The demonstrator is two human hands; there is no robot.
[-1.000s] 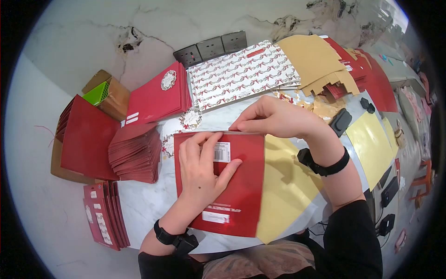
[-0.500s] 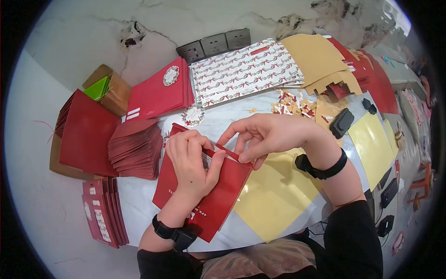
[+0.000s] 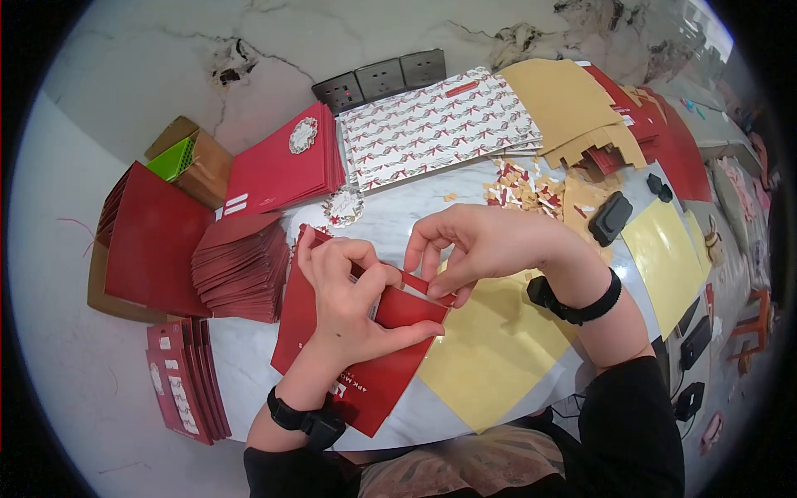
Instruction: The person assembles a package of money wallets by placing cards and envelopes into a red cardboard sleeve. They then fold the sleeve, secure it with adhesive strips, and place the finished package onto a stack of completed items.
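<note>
A flat red paper sleeve (image 3: 369,398) with white print lies slanted on the table in front of me. Its upper edge stands partly open, and a pale inside shows there. My left hand (image 3: 344,295) lies across the sleeve, its fingers bent at the upper edge and its thumb stretched right along the red face. At the sleeve's right corner my right hand (image 3: 465,253) pinches the narrow folded edge between thumb and fingers. Under that corner is a yellow sheet (image 3: 490,357). What the left fingertips touch inside the opening is partly hidden.
Left stand a pile of red folded papers (image 3: 241,270), a box with red sheets (image 3: 158,236) and several red packets (image 3: 183,382). Behind are red sleeves (image 3: 274,170), patterned sheets (image 3: 440,129) and brown card (image 3: 552,104). Paper scraps (image 3: 531,191) and a black device (image 3: 610,218) lie right.
My left thumb has swung away from the upper edge to the right, and the left fingers have spread. The sleeve's opening shows wider. My right hand stays at the corner, shifted slightly.
</note>
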